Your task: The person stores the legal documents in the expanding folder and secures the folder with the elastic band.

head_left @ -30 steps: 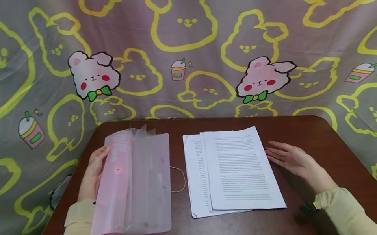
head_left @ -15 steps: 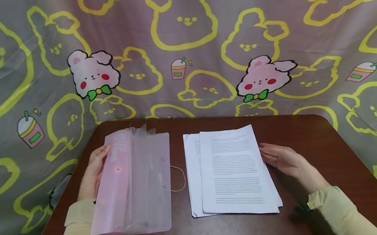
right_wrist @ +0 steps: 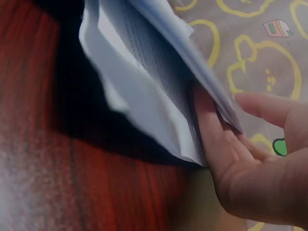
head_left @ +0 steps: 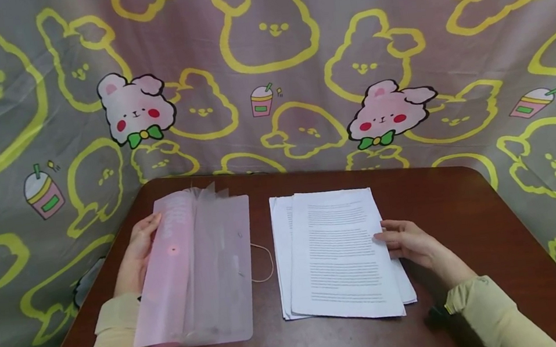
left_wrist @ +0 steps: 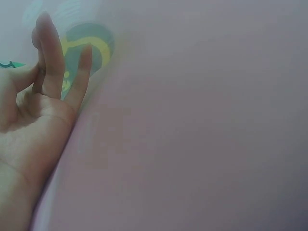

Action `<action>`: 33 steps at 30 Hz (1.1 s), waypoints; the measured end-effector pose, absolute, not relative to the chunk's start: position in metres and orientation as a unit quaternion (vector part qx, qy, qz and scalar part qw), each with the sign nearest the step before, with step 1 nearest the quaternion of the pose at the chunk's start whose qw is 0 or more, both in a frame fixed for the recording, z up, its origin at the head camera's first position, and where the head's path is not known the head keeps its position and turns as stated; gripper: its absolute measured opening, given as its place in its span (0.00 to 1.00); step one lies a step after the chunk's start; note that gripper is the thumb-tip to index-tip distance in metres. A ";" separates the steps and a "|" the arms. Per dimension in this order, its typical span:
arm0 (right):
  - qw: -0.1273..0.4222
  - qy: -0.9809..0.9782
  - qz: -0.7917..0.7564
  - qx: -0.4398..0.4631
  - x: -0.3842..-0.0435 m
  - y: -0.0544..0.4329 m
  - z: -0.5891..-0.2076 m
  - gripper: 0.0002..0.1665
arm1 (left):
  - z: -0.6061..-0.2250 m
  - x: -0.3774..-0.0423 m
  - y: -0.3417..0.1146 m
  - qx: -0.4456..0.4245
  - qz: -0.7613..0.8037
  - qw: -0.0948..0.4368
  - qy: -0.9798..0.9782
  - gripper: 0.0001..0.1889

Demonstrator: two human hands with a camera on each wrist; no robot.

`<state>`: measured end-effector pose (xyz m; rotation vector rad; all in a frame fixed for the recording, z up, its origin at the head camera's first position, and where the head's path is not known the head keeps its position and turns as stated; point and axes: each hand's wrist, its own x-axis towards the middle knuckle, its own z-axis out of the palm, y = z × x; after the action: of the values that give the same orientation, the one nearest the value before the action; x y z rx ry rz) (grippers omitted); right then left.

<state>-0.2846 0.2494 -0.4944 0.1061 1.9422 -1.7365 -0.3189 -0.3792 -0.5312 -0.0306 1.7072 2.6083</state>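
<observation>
Pink folder [head_left: 159, 294] lay on the table [head_left: 449, 192] in front of the person; I took it as the landmark. Left hand [head_left: 141, 244] was at the folder's left edge, apparently pinching the cover, thumb side toward the top; exact finger contact was hard to tell through the translucent plastic. Clear pockets [head_left: 217, 275] were fanned between the cover and the folder's right side, upper corners poking past its far edge.

Upper sheaf [head_left: 340, 241] of printed pages sat right of the folder, well apart from the left hand, skewed over a lower pile [head_left: 284, 254]. Right hand [head_left: 416, 243], on the side of the papers away from the folder, pinched the sheaf's edge: thumb above, fingers tucked beneath. The wrist view showed a gap and wavy page edges there.

Main risk, my call: fingers might have split the sheaf at the wrong page, leaving sheets behind or dragging lower ones along. Cause: bowed, uneven edges. A one-sided pinch could also have let the pages sag, fan or crease. Elastic loop [head_left: 271, 259], sticking out from the folder's right edge, could have snagged pages slid that way. If the left hand slackened, the springy cover might have flopped back over the pockets.
</observation>
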 end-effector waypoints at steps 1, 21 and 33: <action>0.271 0.719 -0.639 0.034 -0.284 0.249 -0.495 0.50 | -0.531 -0.319 -0.379 -0.009 0.837 0.012 0.547 0.25; 0.375 0.583 -0.716 -0.080 -0.281 0.261 -0.488 0.44 | -0.528 -0.319 -0.382 -0.025 0.848 0.025 0.530 0.21; 0.366 0.550 -0.740 -0.130 -0.279 0.262 -0.456 0.29 | -0.529 -0.320 -0.380 -0.020 0.847 0.021 0.531 0.21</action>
<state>-0.2789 0.2619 -0.4556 -0.3337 1.4139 -1.9014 -0.3201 -0.3797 -0.5291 -0.0618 1.6474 2.6241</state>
